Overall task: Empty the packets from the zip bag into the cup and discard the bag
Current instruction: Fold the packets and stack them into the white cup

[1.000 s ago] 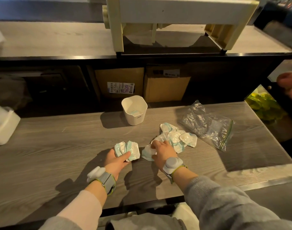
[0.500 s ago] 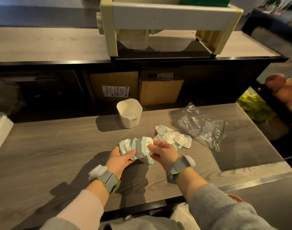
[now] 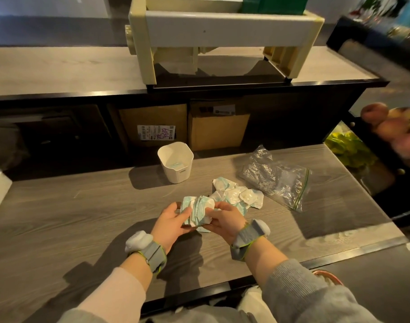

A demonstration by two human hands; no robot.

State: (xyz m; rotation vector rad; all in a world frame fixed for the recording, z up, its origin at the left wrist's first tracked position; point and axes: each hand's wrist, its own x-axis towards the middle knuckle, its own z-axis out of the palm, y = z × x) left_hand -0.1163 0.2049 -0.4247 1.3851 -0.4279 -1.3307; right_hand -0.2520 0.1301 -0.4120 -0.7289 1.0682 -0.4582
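Left hand [image 3: 170,221] and right hand [image 3: 225,222] both squeeze a stack of small white-and-teal crinkly packets [image 3: 197,212] over the grey wood counter [image 3: 82,206], near the white plastic cup [image 3: 176,162]; looks light and slippery, so I'd pinch both ends.

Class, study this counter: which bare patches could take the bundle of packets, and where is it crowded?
Bare: the counter stretch left of the cup and left hand; the near-right corner in front of the zip bag. Crowded: loose packets fill the gap between right hand and bag, and both hands grip the bundle of packets.
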